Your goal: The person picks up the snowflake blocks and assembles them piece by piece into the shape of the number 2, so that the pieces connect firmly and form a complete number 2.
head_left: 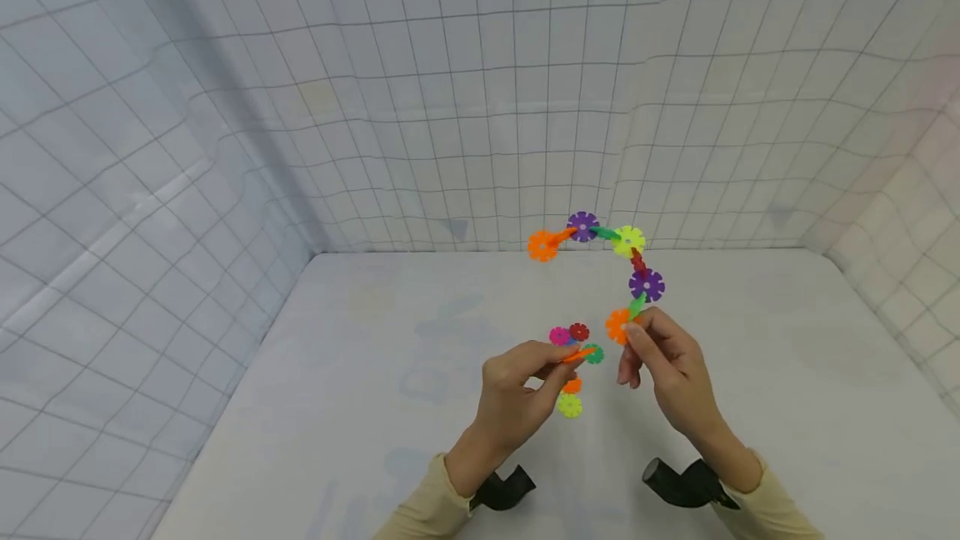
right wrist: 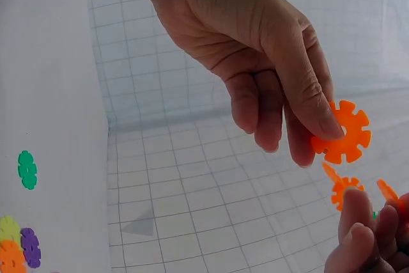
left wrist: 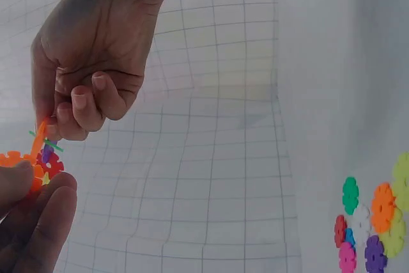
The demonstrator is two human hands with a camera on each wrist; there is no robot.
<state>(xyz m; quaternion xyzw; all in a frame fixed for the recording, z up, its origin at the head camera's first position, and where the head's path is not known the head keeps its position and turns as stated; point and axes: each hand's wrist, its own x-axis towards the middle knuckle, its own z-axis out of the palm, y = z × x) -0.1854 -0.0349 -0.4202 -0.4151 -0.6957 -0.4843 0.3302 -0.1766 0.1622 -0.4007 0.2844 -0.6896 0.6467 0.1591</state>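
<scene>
My right hand pinches an orange notched disc between thumb and fingers. That disc is the near end of a curved chain of interlocked snowflake discs, which rises away from the hand and bends left. Along it show a light green disc, purple discs, a red disc, a yellow disc and, at the far end, another orange disc. To the left, my left hand pinches a single orange disc, seen edge-on. The two hands are close together but apart.
Loose discs lie on the white table beneath and beside the left hand, among them a pink disc, a red one, a green one and a yellow one. Gridded white sheeting hangs around the table.
</scene>
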